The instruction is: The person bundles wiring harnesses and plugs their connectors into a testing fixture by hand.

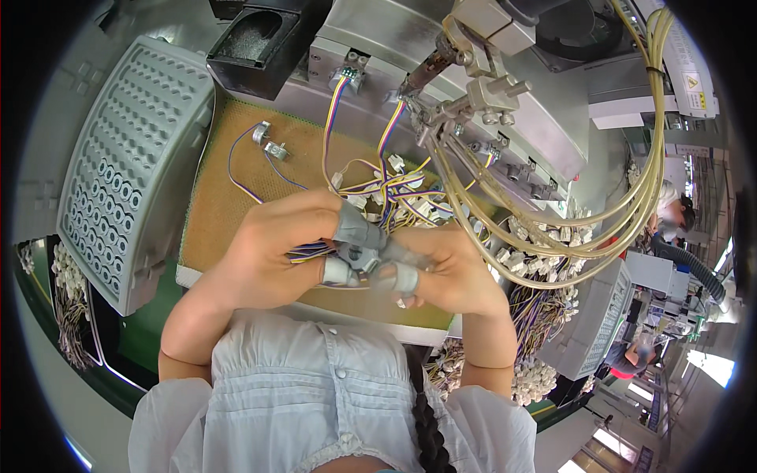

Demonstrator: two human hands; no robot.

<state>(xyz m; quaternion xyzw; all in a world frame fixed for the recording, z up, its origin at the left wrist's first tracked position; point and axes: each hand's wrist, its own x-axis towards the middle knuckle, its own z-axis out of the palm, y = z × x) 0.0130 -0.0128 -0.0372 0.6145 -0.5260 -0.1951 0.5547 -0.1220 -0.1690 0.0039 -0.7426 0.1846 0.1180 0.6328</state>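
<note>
My left hand is closed around a bundle of purple, yellow and white wires and a small silvery metal part, with grey covers on its thumb and forefinger. Thumb and fingers of my right hand are drawn together right beside that part. Those fingertips are smeared by motion, so what they pinch is hidden. Two similar small metal parts lie on the brown mat beyond my left hand, with a thin wire running from them. Past my hands, more wires with white connectors are heaped.
A grey tray with rows of round parts stands at the left. Metal fixtures line the machine's front, and looped clear tubes hang at the right. Wire bundles and another tray sit at the right. People work farther off.
</note>
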